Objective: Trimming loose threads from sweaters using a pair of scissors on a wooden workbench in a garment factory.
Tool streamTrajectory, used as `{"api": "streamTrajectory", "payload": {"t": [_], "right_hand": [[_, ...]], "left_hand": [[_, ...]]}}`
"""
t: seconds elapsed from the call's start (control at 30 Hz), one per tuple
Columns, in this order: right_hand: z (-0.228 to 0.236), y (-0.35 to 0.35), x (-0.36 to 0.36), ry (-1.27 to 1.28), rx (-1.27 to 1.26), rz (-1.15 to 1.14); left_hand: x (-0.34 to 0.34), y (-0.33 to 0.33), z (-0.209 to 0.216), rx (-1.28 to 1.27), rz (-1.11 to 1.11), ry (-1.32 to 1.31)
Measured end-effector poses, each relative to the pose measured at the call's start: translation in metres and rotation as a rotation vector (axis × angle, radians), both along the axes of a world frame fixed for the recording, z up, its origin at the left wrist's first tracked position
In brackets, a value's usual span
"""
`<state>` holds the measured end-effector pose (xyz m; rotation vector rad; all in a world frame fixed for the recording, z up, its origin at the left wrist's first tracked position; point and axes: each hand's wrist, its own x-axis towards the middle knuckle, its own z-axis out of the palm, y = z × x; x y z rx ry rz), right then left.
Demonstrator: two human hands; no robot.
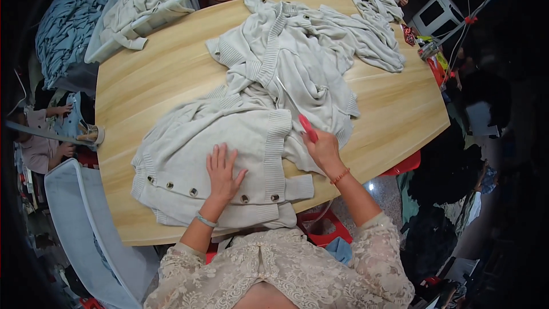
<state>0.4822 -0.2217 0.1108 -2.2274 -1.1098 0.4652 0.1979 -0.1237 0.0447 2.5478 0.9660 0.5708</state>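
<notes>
A cream knitted cardigan (197, 149) with dark buttons and ribbed edges lies spread at the near side of the table. My left hand (223, 176) rests on it, palm down with the fingers spread, holding nothing. In my right hand (322, 152) is a tool with a red handle (307, 128), and a long thin metal shaft points from it away from me. The shaft lies over more knitwear, and its exact kind is unclear. Beyond it, a heap of similar cream cardigans (311, 51) covers the table's far middle and right.
The wooden table (154, 68) has curved edges. Cream garments fill a tub (143, 17) at far left, beside blue-grey knitwear (74, 28). A pale bin (86, 223) stands at near left. Red stools (326, 228) sit under the near edge. Other people work at the left and far side.
</notes>
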Motion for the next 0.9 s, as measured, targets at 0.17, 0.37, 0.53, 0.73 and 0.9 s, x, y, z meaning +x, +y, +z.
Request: {"api": "streamTrajectory", "payload": {"t": [0.17, 0.37, 0.53, 0.73, 0.9], "right_hand": [[-0.043, 0.132, 0.007, -0.189, -0.079, -0.021], [-0.104, 0.172, 0.02, -0.211, -0.108, -0.098], [-0.059, 0.111, 0.058, 0.095, 0.129, -0.091], [0.049, -0.031, 0.065, 0.364, 0.272, 0.006], [0.107, -0.141, 0.019, 0.359, 0.1, 0.173]], "left_hand": [[-0.01, 0.008, -0.036, 0.028, -0.032, 0.201], [-0.012, 0.006, -0.041, 0.014, -0.032, 0.2], [-0.014, 0.008, -0.039, -0.003, -0.025, 0.194], [0.012, 0.023, -0.013, -0.054, -0.026, -0.147], [0.14, 0.048, 0.061, -0.076, -0.261, -0.409]]}}
